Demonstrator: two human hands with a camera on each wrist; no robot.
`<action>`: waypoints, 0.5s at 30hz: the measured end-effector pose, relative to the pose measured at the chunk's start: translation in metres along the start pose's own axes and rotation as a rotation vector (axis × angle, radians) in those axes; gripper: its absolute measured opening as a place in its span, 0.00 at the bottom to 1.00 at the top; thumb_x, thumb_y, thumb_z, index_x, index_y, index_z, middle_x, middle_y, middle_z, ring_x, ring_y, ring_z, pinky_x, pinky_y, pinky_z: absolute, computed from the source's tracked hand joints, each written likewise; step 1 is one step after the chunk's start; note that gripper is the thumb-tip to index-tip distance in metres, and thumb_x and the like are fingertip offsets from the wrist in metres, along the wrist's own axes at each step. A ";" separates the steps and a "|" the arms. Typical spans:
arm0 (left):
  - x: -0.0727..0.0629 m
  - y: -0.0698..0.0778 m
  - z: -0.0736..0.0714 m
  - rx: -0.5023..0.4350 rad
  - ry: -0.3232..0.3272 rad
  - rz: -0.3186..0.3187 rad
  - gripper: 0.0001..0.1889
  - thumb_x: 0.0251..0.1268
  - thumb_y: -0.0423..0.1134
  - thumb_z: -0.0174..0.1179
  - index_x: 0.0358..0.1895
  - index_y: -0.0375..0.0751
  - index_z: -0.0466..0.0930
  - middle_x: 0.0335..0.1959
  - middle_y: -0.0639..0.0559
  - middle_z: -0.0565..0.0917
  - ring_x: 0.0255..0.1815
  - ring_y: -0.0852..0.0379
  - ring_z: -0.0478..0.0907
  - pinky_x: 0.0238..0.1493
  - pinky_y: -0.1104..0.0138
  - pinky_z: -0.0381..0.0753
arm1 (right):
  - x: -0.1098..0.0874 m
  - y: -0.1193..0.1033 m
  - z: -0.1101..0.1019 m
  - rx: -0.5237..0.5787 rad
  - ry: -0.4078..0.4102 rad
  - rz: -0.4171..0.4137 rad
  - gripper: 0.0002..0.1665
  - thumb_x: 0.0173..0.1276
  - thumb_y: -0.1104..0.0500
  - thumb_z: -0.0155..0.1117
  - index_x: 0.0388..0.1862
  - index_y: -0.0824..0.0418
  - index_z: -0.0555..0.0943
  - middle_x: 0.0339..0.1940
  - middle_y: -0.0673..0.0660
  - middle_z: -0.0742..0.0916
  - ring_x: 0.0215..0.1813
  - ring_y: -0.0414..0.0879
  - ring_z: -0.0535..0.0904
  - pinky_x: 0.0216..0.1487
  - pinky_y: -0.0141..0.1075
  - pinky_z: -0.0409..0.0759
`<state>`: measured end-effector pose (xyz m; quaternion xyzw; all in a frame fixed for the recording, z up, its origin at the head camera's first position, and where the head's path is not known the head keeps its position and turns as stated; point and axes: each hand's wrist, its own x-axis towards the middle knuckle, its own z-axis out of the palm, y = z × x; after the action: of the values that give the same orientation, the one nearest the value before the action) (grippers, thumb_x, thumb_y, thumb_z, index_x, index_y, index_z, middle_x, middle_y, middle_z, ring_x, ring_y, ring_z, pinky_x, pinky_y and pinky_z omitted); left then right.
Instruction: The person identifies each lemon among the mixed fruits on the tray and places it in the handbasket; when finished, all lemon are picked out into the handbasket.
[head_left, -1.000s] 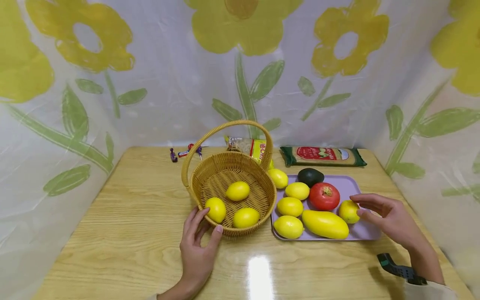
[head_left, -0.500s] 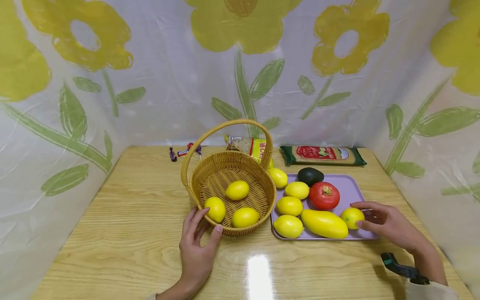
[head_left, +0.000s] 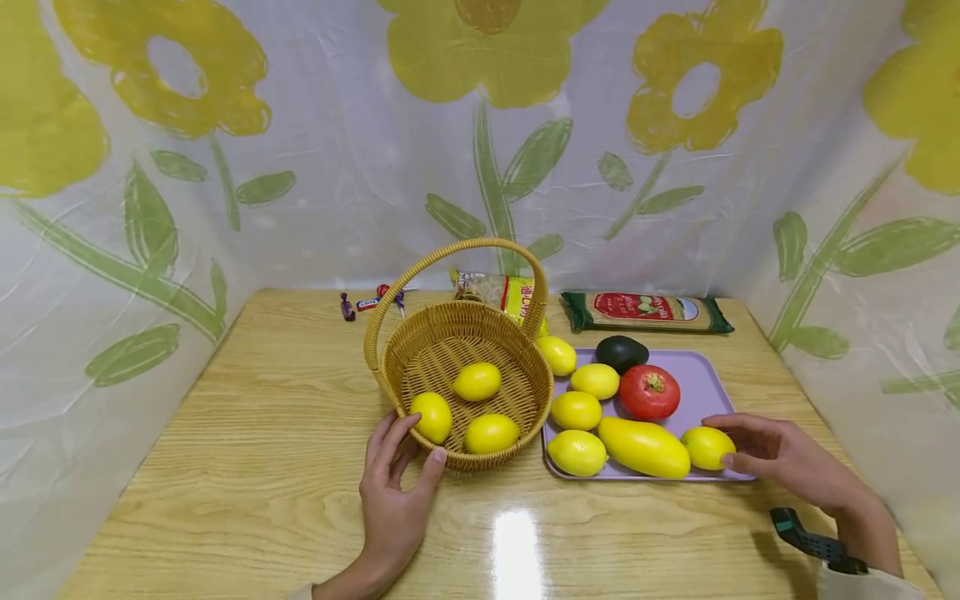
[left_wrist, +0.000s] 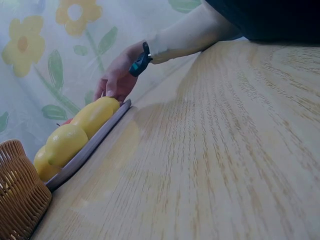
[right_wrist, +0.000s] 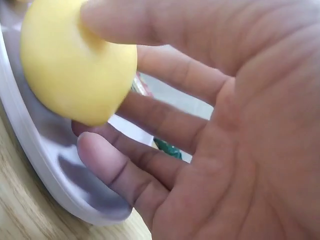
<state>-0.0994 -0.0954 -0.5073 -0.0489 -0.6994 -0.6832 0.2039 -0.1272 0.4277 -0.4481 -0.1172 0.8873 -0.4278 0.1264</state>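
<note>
My left hand (head_left: 395,500) holds the near-left rim of a wicker basket (head_left: 442,346), thumb and forefinger at its edge. Inside lie three lemons, one (head_left: 491,434) near the front. On the right, my right hand (head_left: 798,462) pinches a lemon (head_left: 707,448) between thumb and fingers, low over the purple tray (head_left: 697,379). The right wrist view shows the thumb across that lemon (right_wrist: 75,70), fingers behind it. Right beside it lies a yellow mango (head_left: 645,448). A red pomegranate (head_left: 649,392), a dark avocado (head_left: 621,353) and several more lemons also lie at the tray.
Behind the tray lies a green-ended noodle packet (head_left: 645,312). A yellow-and-clear snack bag (head_left: 487,289) sits behind the basket, with small wrapped candies (head_left: 347,307) farther left. A flower-printed sheet (head_left: 337,208) encloses the back and sides of the wooden table (head_left: 285,433).
The right hand and its lemon have moved nearer the tray's front edge, and the lemon has turned. The mango and a lemon beside it have shifted slightly left. The left hand has stayed put.
</note>
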 end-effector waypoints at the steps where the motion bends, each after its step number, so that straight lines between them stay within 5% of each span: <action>1: 0.000 0.000 0.000 -0.001 0.000 0.001 0.27 0.72 0.24 0.70 0.73 0.34 0.78 0.84 0.38 0.61 0.76 0.53 0.72 0.74 0.73 0.80 | 0.000 0.000 0.000 0.010 -0.006 0.004 0.27 0.78 0.59 0.73 0.73 0.62 0.82 0.64 0.43 0.88 0.57 0.38 0.85 0.57 0.23 0.85; 8: 0.001 0.001 0.000 0.001 -0.002 -0.010 0.27 0.72 0.25 0.70 0.73 0.34 0.78 0.84 0.34 0.60 0.77 0.54 0.71 0.74 0.74 0.79 | 0.001 -0.013 0.001 0.020 0.119 -0.128 0.25 0.77 0.68 0.71 0.71 0.67 0.81 0.62 0.37 0.88 0.59 0.33 0.85 0.57 0.23 0.86; 12: 0.000 0.001 0.001 0.004 0.000 -0.020 0.27 0.72 0.26 0.70 0.72 0.35 0.78 0.84 0.37 0.61 0.77 0.53 0.71 0.74 0.74 0.79 | 0.017 -0.053 0.006 0.031 0.163 -0.269 0.28 0.74 0.74 0.71 0.72 0.66 0.81 0.65 0.43 0.88 0.60 0.34 0.86 0.61 0.23 0.86; 15: 0.000 0.001 0.001 0.009 0.005 -0.019 0.27 0.72 0.26 0.70 0.72 0.35 0.78 0.84 0.37 0.61 0.77 0.52 0.71 0.74 0.74 0.79 | 0.042 -0.093 0.016 0.034 0.083 -0.368 0.30 0.72 0.74 0.72 0.72 0.62 0.81 0.67 0.51 0.87 0.62 0.38 0.87 0.63 0.26 0.87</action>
<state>-0.0990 -0.0946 -0.5062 -0.0400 -0.7023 -0.6822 0.1994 -0.1528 0.3468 -0.3896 -0.2579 0.8480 -0.4630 0.0113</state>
